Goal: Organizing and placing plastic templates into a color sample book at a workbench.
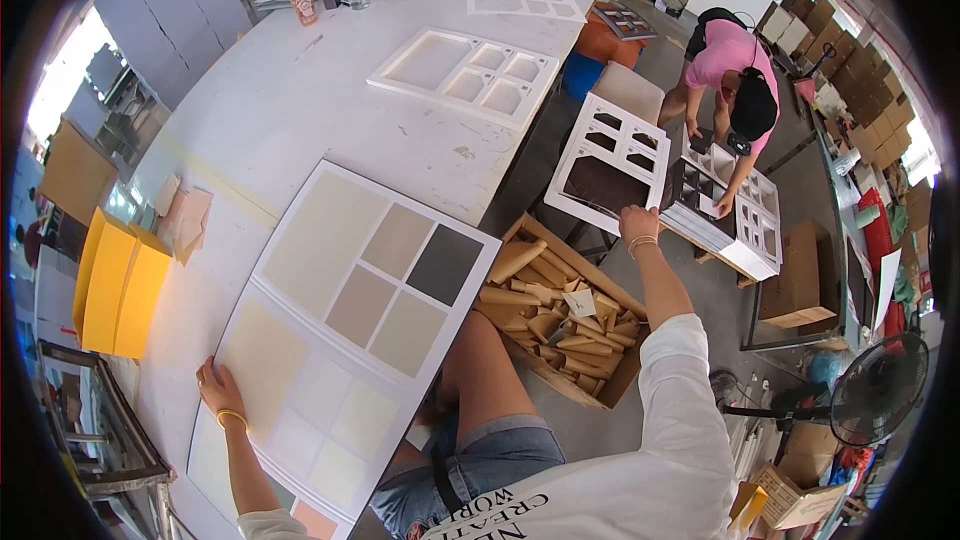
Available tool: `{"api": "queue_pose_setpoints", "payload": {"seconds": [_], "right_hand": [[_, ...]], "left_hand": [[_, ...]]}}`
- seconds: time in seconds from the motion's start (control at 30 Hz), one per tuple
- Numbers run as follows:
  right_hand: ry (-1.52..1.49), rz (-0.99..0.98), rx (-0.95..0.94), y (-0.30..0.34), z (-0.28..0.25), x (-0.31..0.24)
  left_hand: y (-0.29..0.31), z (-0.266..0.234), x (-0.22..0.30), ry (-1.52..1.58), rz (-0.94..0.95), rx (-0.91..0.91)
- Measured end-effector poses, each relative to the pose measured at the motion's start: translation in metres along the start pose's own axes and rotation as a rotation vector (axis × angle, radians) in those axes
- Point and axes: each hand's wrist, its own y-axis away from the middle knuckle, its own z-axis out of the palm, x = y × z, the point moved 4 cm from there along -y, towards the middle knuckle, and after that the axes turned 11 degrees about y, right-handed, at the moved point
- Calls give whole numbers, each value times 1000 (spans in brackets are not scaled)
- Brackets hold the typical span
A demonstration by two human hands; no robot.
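Note:
A large folding sample board (335, 240) with beige, taupe, cream and dark grey panels lies open across the near side of the table, overhanging its right edge. My left hand (220, 392) rests at the board's left edge, fingers extended over the surface. Out to the right, my right hand (638, 226) grips the near edge of a white cutout frame (590, 202), which has one big window and several smaller ones. The frame sits tilted above a dark surface. On the table, a similar white frame panel (425, 58) lies beyond the sample board.
A carton (620, 395) full of brown paper scraps stands right of my legs. A co-worker in pink (735, 50) bends over stacked white frames (765, 225). Yellow boxes (120, 285) stand at the table's left, a drink cup (301, 2) at the far end. A black fan (878, 390) is at right.

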Motion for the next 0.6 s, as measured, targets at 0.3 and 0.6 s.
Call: {"api": "queue_pose_setpoints", "payload": {"seconds": [0.3, 0.6], "right_hand": [[-39, -8, -10, 4, -17, -5], [-40, -8, -22, 8, -16, 2]], "left_hand": [[2, -4, 6, 27, 29, 12], [2, -3, 6, 4, 41, 18]]}}
